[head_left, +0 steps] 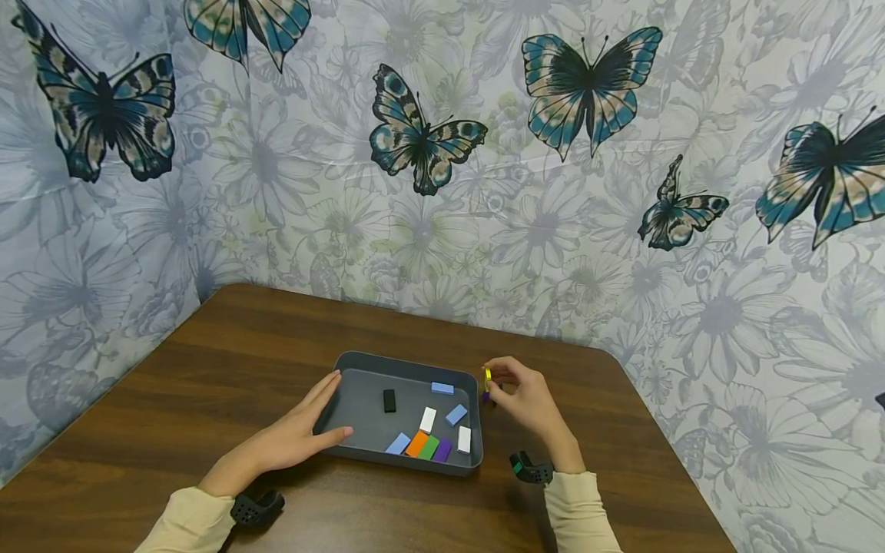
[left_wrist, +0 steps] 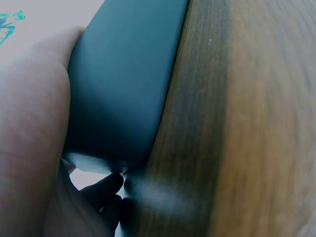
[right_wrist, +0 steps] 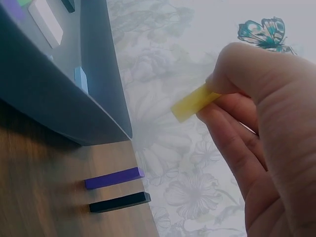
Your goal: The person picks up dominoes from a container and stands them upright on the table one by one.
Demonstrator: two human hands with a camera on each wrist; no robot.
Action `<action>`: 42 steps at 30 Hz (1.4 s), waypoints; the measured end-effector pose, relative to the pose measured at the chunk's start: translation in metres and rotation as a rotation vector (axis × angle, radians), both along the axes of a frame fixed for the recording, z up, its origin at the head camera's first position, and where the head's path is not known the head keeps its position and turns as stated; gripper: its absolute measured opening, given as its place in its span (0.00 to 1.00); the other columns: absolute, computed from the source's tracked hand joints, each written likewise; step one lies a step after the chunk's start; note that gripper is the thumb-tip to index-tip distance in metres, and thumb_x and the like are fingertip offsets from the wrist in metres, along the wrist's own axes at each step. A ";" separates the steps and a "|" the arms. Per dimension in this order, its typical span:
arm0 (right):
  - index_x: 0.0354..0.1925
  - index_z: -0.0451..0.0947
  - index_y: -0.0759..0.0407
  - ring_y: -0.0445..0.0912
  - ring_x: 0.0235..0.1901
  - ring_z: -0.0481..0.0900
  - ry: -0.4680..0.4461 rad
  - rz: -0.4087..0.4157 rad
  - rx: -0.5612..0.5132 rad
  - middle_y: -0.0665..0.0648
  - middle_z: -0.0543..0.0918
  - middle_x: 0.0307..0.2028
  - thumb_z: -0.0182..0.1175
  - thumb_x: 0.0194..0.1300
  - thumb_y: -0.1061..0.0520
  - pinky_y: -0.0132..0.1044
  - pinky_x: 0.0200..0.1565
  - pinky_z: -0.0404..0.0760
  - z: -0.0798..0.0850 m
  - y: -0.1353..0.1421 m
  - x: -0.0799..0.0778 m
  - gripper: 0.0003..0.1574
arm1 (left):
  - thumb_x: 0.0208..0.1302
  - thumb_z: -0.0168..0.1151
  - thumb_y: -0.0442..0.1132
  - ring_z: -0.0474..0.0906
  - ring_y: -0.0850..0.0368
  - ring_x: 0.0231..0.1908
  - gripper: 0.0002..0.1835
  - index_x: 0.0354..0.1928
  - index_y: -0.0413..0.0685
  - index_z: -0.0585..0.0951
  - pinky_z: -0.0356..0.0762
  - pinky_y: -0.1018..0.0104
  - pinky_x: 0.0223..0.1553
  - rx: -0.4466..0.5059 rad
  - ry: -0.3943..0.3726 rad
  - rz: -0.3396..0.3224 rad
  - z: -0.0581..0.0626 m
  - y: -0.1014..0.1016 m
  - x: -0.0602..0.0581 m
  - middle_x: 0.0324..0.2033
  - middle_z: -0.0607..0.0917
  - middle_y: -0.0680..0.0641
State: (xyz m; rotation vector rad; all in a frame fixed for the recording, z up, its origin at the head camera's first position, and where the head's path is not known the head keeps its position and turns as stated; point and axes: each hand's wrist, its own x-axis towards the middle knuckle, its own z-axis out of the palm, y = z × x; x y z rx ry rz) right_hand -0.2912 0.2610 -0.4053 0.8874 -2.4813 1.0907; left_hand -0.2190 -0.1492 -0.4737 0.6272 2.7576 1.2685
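My left hand (head_left: 297, 438) holds the near left corner of a dark grey tray (head_left: 408, 366). Its fingers lie along the left wall, and the thumb reaches over the front rim. From the left wrist, the outside of the tray (left_wrist: 123, 79) fills the middle of the view. My right hand (head_left: 528, 395) pinches a yellow block (right_wrist: 193, 103) between thumb and fingertips, raised just past the tray's right wall. Below it on the table, a purple block (right_wrist: 113, 178) and a black block (right_wrist: 119, 202) lie side by side in the right wrist view.
Inside the tray are a black block (head_left: 390, 401), light blue blocks (head_left: 442, 389), white blocks (head_left: 428, 419), and orange (head_left: 417, 444), green (head_left: 429, 447) and purple (head_left: 442, 450) ones near the front. The wooden table (head_left: 276, 322) meets a butterfly-patterned wall covering (head_left: 311, 230) behind.
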 end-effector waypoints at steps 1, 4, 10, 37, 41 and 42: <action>0.52 0.81 0.64 0.50 0.45 0.88 0.003 -0.003 -0.005 0.59 0.88 0.47 0.68 0.65 0.70 0.55 0.48 0.86 0.000 0.001 0.000 0.18 | 0.72 0.61 0.62 0.43 0.33 0.80 0.54 0.83 0.43 0.42 0.55 0.28 0.70 0.001 -0.004 0.002 0.000 0.000 0.000 0.83 0.40 0.39; 0.52 0.81 0.65 0.52 0.46 0.88 0.003 -0.012 -0.029 0.61 0.88 0.48 0.68 0.64 0.70 0.52 0.49 0.86 0.000 0.003 -0.002 0.18 | 0.73 0.60 0.62 0.42 0.32 0.80 0.54 0.83 0.42 0.42 0.55 0.28 0.70 -0.001 0.000 -0.001 0.000 -0.001 0.000 0.82 0.40 0.39; 0.52 0.82 0.64 0.51 0.47 0.88 0.004 -0.040 -0.067 0.59 0.88 0.49 0.68 0.65 0.70 0.42 0.51 0.86 -0.001 0.005 -0.003 0.18 | 0.72 0.60 0.63 0.43 0.32 0.80 0.54 0.83 0.42 0.43 0.56 0.28 0.70 -0.009 0.013 0.001 0.001 -0.001 0.000 0.82 0.41 0.38; 0.58 0.79 0.67 0.60 0.50 0.86 -0.030 -0.110 -0.191 0.67 0.86 0.53 0.66 0.65 0.74 0.30 0.52 0.83 -0.007 0.022 -0.009 0.23 | 0.72 0.60 0.63 0.42 0.32 0.80 0.54 0.83 0.42 0.42 0.55 0.27 0.70 -0.002 0.005 0.001 0.001 0.000 0.001 0.82 0.40 0.38; 0.59 0.80 0.62 0.53 0.51 0.86 -0.074 -0.107 -0.213 0.68 0.85 0.55 0.67 0.67 0.69 0.26 0.52 0.82 -0.008 0.026 -0.009 0.23 | 0.72 0.60 0.63 0.42 0.33 0.80 0.55 0.83 0.43 0.42 0.55 0.29 0.71 0.001 0.003 0.004 0.001 -0.001 0.001 0.83 0.40 0.40; 0.59 0.80 0.62 0.52 0.51 0.86 -0.080 -0.102 -0.220 0.68 0.85 0.55 0.67 0.67 0.69 0.27 0.52 0.82 -0.008 0.027 -0.009 0.22 | 0.72 0.60 0.63 0.42 0.33 0.80 0.55 0.83 0.42 0.43 0.55 0.28 0.70 0.001 0.008 0.002 0.001 -0.001 0.001 0.83 0.40 0.39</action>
